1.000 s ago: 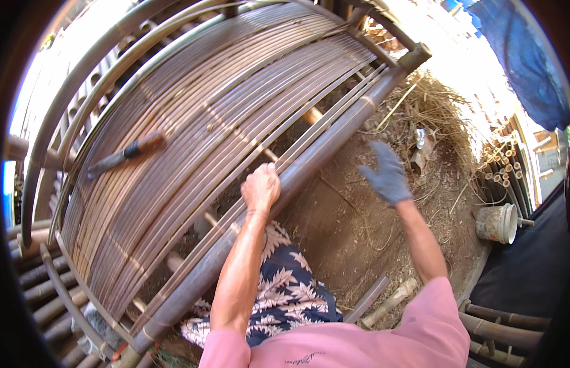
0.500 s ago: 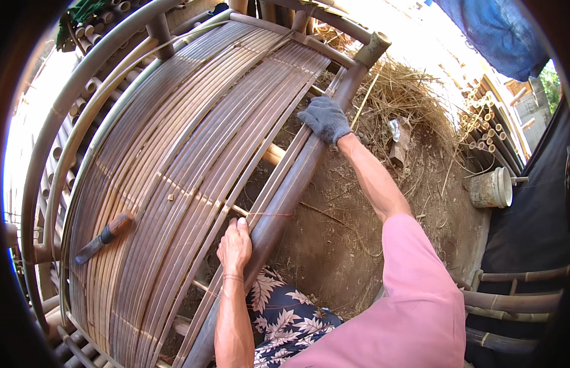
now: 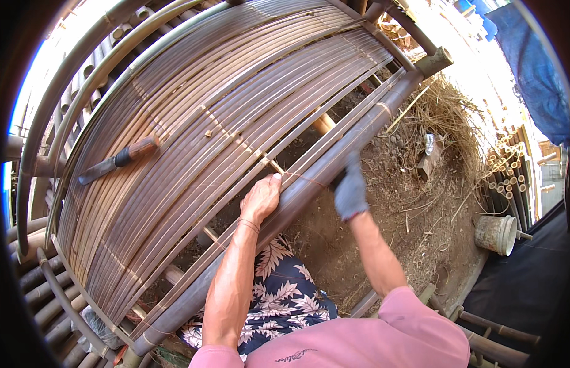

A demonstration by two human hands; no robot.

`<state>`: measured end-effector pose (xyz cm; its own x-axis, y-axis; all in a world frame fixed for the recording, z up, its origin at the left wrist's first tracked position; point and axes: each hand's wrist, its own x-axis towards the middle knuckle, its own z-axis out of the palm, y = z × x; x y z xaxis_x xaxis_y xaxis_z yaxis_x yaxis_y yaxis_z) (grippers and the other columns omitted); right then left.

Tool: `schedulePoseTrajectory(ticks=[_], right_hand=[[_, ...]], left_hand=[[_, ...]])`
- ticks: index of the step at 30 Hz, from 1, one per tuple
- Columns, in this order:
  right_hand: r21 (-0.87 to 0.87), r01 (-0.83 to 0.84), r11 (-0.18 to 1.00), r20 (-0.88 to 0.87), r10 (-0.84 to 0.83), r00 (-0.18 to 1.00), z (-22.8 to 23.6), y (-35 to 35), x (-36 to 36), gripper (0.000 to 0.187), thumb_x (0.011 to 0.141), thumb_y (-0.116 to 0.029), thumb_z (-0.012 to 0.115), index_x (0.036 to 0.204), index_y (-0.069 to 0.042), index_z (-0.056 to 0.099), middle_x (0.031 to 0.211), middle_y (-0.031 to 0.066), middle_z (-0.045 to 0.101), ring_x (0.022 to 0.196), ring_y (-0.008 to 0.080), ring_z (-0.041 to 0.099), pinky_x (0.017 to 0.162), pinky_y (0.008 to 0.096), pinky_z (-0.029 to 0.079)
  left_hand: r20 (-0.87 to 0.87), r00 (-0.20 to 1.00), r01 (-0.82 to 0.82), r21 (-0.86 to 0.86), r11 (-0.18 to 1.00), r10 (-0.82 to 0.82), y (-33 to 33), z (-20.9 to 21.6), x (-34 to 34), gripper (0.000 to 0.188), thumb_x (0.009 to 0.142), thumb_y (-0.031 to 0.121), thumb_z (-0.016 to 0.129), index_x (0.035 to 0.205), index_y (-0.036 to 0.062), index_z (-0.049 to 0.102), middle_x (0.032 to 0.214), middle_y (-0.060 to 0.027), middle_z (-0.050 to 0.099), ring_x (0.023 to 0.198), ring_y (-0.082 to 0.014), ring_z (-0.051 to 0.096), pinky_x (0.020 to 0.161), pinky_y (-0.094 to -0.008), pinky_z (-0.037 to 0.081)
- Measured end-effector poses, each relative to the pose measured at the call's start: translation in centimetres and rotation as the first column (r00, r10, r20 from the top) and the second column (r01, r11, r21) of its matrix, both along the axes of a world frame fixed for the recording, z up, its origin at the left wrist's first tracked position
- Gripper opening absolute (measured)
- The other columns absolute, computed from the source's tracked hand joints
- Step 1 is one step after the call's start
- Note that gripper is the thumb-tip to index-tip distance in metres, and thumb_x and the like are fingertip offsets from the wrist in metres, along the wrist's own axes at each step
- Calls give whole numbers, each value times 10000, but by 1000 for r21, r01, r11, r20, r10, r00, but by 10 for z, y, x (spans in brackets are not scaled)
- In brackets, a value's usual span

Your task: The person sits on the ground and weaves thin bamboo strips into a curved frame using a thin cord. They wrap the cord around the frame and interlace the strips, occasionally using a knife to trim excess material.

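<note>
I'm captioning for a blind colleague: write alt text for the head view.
A person's bare left hand touches a slatted bamboo frame beside a thin reddish cord; the grey-gloved right hand, blurred, is near the thick front pole. A wooden-handled tool lies on the slats.

The slats point(image 3: 193, 135) are striped side by side in tan, warm brown and greyish purple-brown. The thick pole point(image 3: 340, 156) is dark brown-grey, and the thin cord point(image 3: 309, 180) is reddish. The glove point(image 3: 350, 195) is of plain grey-blue colour. The knife point(image 3: 122, 157) has a dark grey blade point(image 3: 96, 173), a black band point(image 3: 121, 158) and an orange-brown handle point(image 3: 144, 148). The shirt point(image 3: 352, 343) is pink; the cloth point(image 3: 288, 294) is dark navy with pale pinkish leaves. The bucket point(image 3: 494, 233) is dirty white, the tarpaulin point(image 3: 530, 73) blue, the straw point(image 3: 447, 110) yellowish.
</note>
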<state>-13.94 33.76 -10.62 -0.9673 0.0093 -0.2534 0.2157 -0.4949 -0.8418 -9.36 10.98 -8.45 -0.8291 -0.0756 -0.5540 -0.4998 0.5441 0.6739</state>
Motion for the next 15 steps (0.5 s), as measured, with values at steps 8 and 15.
schedulePoseTrajectory(ticks=[8,15], right_hand=[[583,-678,448,479,484,732,131,13,18,249,1012,-254,597,1066,-50,728,1045,129,668,902,140,637,828,294,536],[552,-354,755,78,375,924,206,-42,-44,389,1055,-270,446,857,-56,704,964,172,716,658,230,658,659,394,549]], left_hand=[[76,997,15,-42,999,-12,3,13,-2,621,1022,539,280,1151,98,698,1199,-224,681,1179,-423,606,989,-512,461],[-47,999,25,-56,998,-28,6,17,8,536,987,518,366,1231,143,662,1240,-209,668,1188,-412,604,994,-513,463]])
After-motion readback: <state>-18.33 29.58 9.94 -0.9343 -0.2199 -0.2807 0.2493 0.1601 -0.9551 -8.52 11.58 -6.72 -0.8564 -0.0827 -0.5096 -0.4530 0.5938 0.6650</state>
